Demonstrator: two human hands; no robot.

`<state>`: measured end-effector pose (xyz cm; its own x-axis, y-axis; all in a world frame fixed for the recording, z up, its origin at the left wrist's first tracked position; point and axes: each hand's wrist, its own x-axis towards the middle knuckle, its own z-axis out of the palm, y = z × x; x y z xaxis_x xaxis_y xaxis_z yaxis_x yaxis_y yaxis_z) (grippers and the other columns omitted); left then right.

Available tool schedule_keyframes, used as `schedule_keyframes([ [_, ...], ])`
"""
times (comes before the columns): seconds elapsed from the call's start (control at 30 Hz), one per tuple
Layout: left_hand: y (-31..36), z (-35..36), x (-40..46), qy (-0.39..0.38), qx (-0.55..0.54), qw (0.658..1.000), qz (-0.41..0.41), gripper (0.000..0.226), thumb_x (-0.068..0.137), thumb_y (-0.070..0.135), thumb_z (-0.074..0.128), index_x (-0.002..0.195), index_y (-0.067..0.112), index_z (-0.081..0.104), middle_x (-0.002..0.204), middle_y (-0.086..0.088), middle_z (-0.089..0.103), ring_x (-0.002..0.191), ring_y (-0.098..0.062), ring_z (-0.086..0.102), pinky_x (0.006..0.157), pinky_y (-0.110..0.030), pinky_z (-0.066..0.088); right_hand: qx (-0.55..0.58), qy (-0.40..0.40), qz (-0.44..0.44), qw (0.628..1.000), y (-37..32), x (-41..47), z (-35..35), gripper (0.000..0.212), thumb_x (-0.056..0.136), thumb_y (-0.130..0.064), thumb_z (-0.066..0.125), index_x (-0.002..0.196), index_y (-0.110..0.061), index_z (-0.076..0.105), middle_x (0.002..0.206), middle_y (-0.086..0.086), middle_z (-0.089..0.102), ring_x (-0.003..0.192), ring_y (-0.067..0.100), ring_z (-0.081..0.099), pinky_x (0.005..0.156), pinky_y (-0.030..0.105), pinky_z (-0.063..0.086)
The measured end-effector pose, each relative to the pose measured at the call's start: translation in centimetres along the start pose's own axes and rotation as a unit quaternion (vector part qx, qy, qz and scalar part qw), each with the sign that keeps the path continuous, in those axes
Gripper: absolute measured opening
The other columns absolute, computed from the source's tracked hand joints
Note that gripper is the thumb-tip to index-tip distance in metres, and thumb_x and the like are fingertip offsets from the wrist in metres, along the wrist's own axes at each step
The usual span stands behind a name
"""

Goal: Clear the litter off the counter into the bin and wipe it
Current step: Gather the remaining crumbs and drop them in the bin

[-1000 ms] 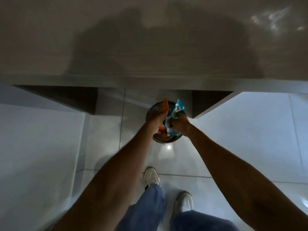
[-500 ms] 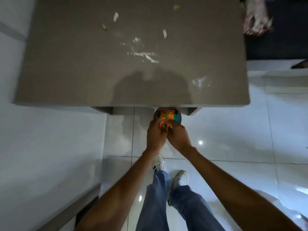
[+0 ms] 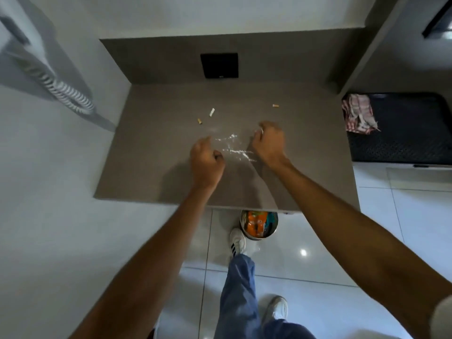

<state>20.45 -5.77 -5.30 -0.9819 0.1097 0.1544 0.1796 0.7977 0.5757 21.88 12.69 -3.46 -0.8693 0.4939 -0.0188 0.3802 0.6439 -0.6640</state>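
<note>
Bare counter [image 3: 151, 167] lies open at my nine o'clock. At twelve, white spill [image 3: 232, 148] sits between my grips; butts [image 3: 211, 112] scatter beyond; walls [image 3: 171, 59] close eleven through one.

One view only: a wide-angle camera on the person's head, looking forward and steeply down. It stands high over the near edge of the grey surface [image 3: 151, 152], whose whole top fits in the frame, the back wall above it. Both forearms reach in from the bottom corners, so the left hand [image 3: 206, 162] and right hand [image 3: 269, 143] sit near mid-frame. Below the near edge the floor [image 3: 318, 228] shows (the lens bends straight lines toward the borders), with the bin [image 3: 259, 225] and the person's shoes.
</note>
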Motion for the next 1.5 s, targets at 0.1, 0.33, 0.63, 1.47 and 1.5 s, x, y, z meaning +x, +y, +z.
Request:
schedule_keyframes([
  [0.1,-2.2,1.6,6.6,-0.012,0.082,0.994,-0.073,0.04,0.093,0.029,0.059,0.123,0.003,0.067,0.122,-0.022,0.067,0.116,-0.041,0.06,0.099,-0.045,0.041,-0.067,-0.002,0.063,0.996,0.7,4.4,2.1,0.031,0.096,-0.022,0.058,0.114,0.002,0.068,0.119,0.023,0.067,0.111,0.038,0.065,0.095,0.038,0.052],
  [0.33,-4.5,4.0,14.1,-0.016,0.099,0.986,-0.137,0.034,0.1,0.039,0.054,0.111,0.013,0.073,0.122,-0.017,0.066,0.112,-0.039,0.06,0.096,-0.043,0.045,-0.037,-0.001,0.069,0.997,2.4,8.1,2.6,0.023,0.086,0.0,0.059,0.098,-0.003,0.078,0.109,0.02,0.074,0.101,0.036,0.07,0.092,0.031,0.052],
  [0.63,-4.8,5.2,15.4,0.01,-0.076,0.997,-0.022,0.015,0.09,0.005,0.067,0.1,0.003,0.079,0.111,-0.021,0.072,0.107,-0.036,0.064,0.096,-0.038,0.049,-0.096,-0.028,0.056,0.993,4.4,7.5,1.6,0.016,0.086,-0.014,0.071,0.097,-0.005,0.079,0.104,0.02,0.07,0.095,0.037,0.069,0.086,0.033,0.054],
  [1.47,2.9,-2.1,-6.2,-0.249,-0.528,0.767,-0.268,0.018,0.088,0.002,0.075,0.089,0.017,0.085,0.095,-0.007,0.084,0.091,-0.023,0.081,0.078,-0.028,0.066,0.247,-0.152,-0.025,0.957,4.3,-10.7,-5.3,0.017,0.1,-0.015,0.062,0.109,-0.021,0.075,0.085,-0.006,0.077,0.071,0.006,0.074,0.07,0.024,0.063],
  [1.5,2.4,-2.2,-10.0,-0.26,-0.525,0.755,-0.294,0.016,0.088,0.003,0.074,0.09,0.016,0.085,0.097,-0.01,0.083,0.091,-0.026,0.081,0.077,-0.028,0.066,0.241,-0.18,-0.03,0.953,5.2,-14.0,-5.4,0.016,0.098,-0.018,0.065,0.109,-0.022,0.077,0.087,-0.006,0.079,0.072,0.006,0.075,0.071,0.023,0.064],
])
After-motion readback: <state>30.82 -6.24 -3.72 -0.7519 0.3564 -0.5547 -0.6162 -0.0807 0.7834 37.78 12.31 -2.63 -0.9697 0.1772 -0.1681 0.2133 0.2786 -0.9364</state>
